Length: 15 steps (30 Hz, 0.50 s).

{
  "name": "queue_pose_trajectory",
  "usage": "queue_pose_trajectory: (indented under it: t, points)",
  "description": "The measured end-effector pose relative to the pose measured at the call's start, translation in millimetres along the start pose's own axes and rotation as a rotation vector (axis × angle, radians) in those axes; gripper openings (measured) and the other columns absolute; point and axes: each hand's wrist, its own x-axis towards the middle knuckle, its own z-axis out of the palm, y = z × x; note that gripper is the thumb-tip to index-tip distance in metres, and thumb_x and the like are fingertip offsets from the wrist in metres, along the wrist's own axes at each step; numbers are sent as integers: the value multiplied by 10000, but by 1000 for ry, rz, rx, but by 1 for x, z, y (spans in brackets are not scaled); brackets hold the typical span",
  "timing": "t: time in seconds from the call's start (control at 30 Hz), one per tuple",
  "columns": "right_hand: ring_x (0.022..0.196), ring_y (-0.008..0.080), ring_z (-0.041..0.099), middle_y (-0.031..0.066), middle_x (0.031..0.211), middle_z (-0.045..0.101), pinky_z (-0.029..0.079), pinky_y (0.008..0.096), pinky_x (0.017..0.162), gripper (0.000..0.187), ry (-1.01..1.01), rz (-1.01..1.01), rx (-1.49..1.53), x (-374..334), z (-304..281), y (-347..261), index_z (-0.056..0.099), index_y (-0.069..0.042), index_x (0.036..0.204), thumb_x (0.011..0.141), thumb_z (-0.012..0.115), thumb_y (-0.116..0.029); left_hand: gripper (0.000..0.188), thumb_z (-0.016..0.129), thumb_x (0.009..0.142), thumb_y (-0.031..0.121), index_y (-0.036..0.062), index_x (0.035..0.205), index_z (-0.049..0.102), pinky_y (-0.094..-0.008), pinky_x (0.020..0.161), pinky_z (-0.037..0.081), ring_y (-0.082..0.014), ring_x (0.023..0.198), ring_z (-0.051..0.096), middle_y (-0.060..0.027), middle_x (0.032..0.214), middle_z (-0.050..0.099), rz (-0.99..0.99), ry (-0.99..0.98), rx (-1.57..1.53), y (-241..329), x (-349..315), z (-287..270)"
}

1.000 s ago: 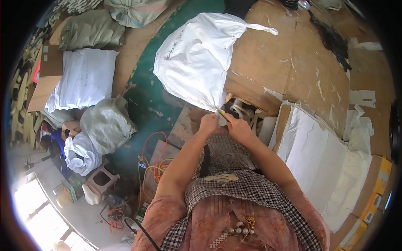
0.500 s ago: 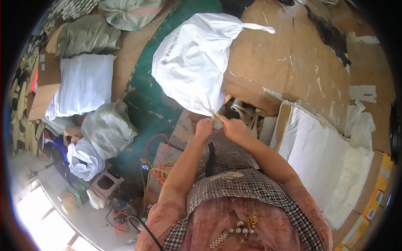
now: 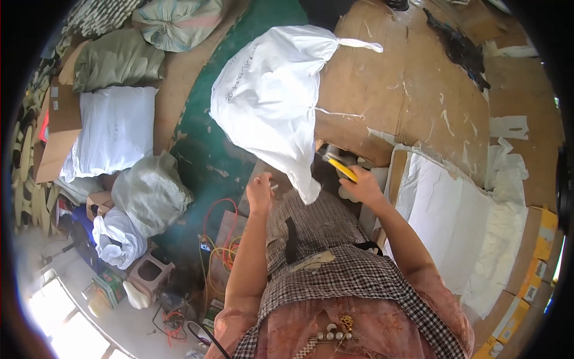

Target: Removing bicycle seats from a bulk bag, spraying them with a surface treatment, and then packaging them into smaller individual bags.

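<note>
A large white woven sack (image 3: 269, 90) lies on the worktop in front of me, its near end loose and drooping toward my apron (image 3: 323, 239). A twisted tail sticks out at its far corner. My right hand (image 3: 362, 185), at the right of the sack's near end, grips a yellow utility knife (image 3: 342, 169) with a metal tip pointing up and left. My left hand (image 3: 259, 192) is to the left of the sack, apart from it. Its fingers are closed on a small white scrap (image 3: 274, 187), too small to name surely. Neither hand touches the sack.
Worn brown cardboard (image 3: 412, 78) covers the surface at the right, beside a box with white lining (image 3: 442, 215). Filled sacks (image 3: 119, 128) and a grey-green bag (image 3: 152, 191) stand left. Red and yellow cables (image 3: 224, 248) and a plastic stool (image 3: 149, 272) are at lower left.
My hands have parted from the sack's gathered neck, left hand leftward, right hand rightward with the knife. The neck now hangs free, and a thin strand shows at the sack's right side.
</note>
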Motion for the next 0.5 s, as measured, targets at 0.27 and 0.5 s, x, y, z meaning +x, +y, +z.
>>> queue_pose_trajectory:
  t: [0.27,0.5]
  points:
    - [536,66,469,-3,623,491,398,238,467,220,106,393,724,61,-36,-6,540,20,905,795,637,-144,345,442,841,133,81,1183,445,-448,671,458,-355,756,600,-200,787,612,616,-213,688,79,83,144]
    - [520,53,465,-2,622,499,390,208,449,264,37,423,770,125,-44,46,555,-7,1030,826,599,-168,270,458,865,254,28,788,583,-431,646,436,-343,695,585,-179,723,601,533,-336,904,101,139,153]
